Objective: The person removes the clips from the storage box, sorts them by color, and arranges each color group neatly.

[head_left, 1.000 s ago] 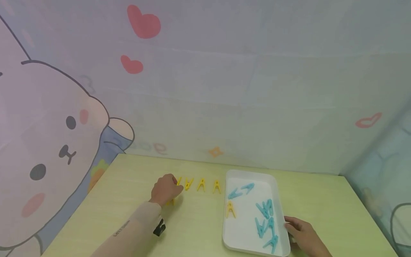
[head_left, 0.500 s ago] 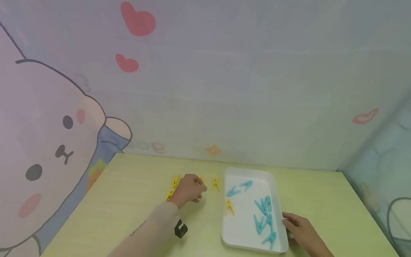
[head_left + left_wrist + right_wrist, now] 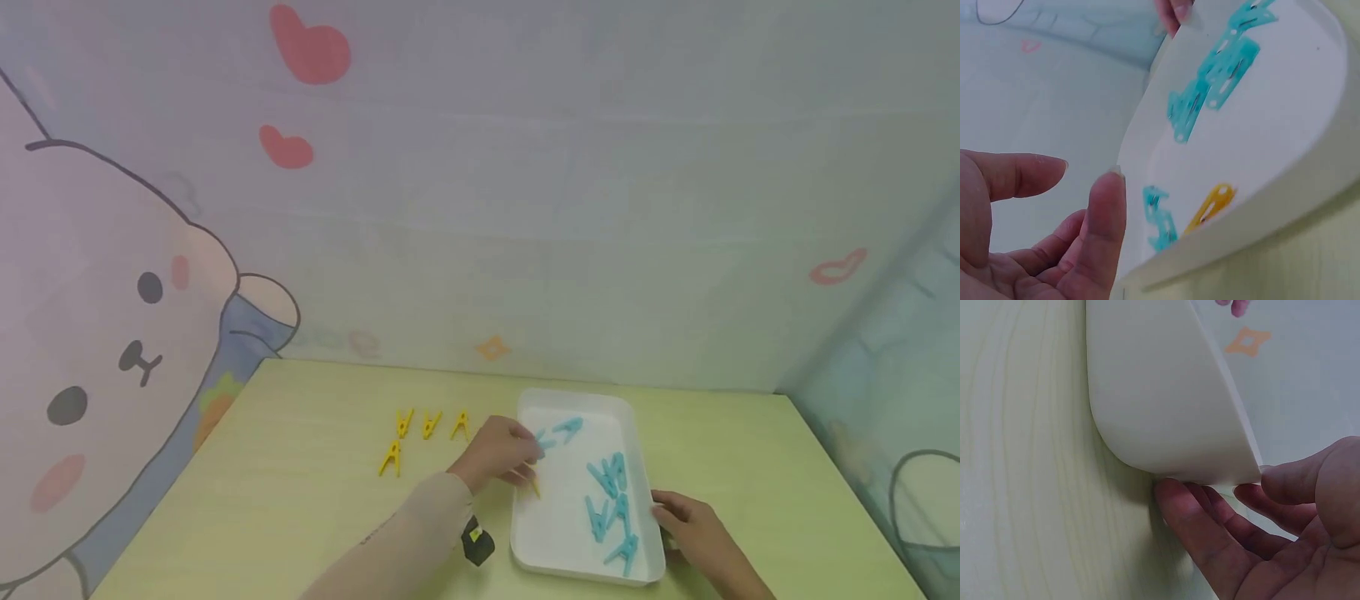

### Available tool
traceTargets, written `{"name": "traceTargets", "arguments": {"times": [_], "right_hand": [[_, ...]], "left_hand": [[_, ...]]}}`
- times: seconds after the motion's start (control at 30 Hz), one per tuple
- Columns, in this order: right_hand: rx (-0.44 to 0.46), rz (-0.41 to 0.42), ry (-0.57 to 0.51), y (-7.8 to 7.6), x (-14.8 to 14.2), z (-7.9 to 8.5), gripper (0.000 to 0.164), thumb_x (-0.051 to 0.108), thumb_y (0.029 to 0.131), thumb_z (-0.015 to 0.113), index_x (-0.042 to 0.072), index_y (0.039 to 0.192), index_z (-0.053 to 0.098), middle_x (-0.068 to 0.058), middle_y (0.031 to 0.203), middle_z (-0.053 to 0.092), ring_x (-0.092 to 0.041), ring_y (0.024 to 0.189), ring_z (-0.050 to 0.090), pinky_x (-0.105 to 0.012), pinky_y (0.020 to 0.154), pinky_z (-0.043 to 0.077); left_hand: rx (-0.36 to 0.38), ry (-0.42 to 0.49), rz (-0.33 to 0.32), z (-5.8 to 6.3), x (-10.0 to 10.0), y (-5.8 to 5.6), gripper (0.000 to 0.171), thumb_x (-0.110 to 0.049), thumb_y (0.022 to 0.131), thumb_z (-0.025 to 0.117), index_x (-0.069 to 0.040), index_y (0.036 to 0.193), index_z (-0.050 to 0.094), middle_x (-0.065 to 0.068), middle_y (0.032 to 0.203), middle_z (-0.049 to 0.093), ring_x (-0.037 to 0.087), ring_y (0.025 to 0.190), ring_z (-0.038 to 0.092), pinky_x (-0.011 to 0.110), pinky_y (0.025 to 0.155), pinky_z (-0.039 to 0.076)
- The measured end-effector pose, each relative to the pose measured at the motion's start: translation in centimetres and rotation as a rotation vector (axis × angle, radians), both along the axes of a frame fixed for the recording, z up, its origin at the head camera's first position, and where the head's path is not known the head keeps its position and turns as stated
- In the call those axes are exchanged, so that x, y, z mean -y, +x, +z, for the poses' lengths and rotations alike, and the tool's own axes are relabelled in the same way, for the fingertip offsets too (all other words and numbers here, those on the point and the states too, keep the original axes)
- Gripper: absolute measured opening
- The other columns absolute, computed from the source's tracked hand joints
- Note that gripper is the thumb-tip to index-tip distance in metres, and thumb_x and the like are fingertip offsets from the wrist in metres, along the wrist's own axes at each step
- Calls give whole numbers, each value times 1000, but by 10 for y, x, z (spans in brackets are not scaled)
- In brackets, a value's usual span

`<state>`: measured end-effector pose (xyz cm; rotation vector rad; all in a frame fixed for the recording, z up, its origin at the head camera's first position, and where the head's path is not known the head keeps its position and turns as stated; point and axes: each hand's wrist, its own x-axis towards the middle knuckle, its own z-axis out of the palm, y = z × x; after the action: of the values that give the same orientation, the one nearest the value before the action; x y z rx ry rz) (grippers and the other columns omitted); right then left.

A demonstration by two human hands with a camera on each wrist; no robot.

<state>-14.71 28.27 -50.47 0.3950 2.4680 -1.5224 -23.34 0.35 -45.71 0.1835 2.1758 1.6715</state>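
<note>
My left hand (image 3: 498, 452) hovers at the left rim of a white tray (image 3: 558, 533), its thumb and fingers apart and nothing between them. A yellow clothespin (image 3: 1213, 205) lies in the tray just beyond the fingertips, and in the head view the hand partly covers it. Several teal clothespins (image 3: 613, 475) also lie in the tray, most of them along its right side. On the table, left of that hand, sit several yellow clothespins (image 3: 431, 424). At the tray's right side, my right hand (image 3: 693, 529) grips the wall, thumb at the rim and fingers against the outside.
The pale wood-grain table (image 3: 315, 417) runs back to a printed cloth backdrop (image 3: 562, 208) with hearts and a cartoon animal. A black strap device (image 3: 477, 540) is worn on the left wrist. A thin cable loop (image 3: 896, 500) shows at the far right.
My left hand has moved right, from the yellow clothespins on the table to the tray's left rim, uncovering the leftmost ones. My right hand has stayed at the tray.
</note>
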Motion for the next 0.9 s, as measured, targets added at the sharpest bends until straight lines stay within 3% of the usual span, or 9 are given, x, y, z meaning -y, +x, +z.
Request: {"name": "traceTargets", "arguments": {"times": [0.23,0.4,0.63,0.77,0.9], "right_hand": [[-10,-1,2,-1,-1,-2,43,15,102,52,-11,136,49,-28,126,59,-30,104,63,-41,72,57],[-23,-8,-24,2,-3,-2,42,14,102,52,-11,136,49,-26,125,60,-30,103,64,-42,71,58],[-20,-14,-42,3,-3,0,41,11,102,50,-12,136,47,-26,122,61,-29,98,65,-43,69,58],[-21,-14,-44,3,-2,-1,41,10,102,51,-13,136,47,-27,122,61,-30,99,65,-43,69,58],[-25,-16,-49,3,0,0,41,10,102,51,-13,136,47,-28,123,60,-32,102,65,-44,70,58]], "left_hand": [[1,-118,-51,-6,-30,6,13,-8,83,75,0,91,67,9,80,67,22,64,68,32,56,57],[6,-256,-68,-10,-50,11,18,-10,81,77,-4,88,62,7,76,63,21,59,65,31,53,55],[-45,-458,-90,-10,-71,17,23,-14,79,78,-6,70,59,7,64,62,19,47,62,29,49,53],[-88,-557,-99,-10,-78,20,26,-18,79,79,-8,70,57,6,60,61,17,45,61,27,48,51],[-118,-595,-120,-15,-84,20,24,-19,77,80,-8,74,59,4,62,60,16,44,60,25,45,48]]}}
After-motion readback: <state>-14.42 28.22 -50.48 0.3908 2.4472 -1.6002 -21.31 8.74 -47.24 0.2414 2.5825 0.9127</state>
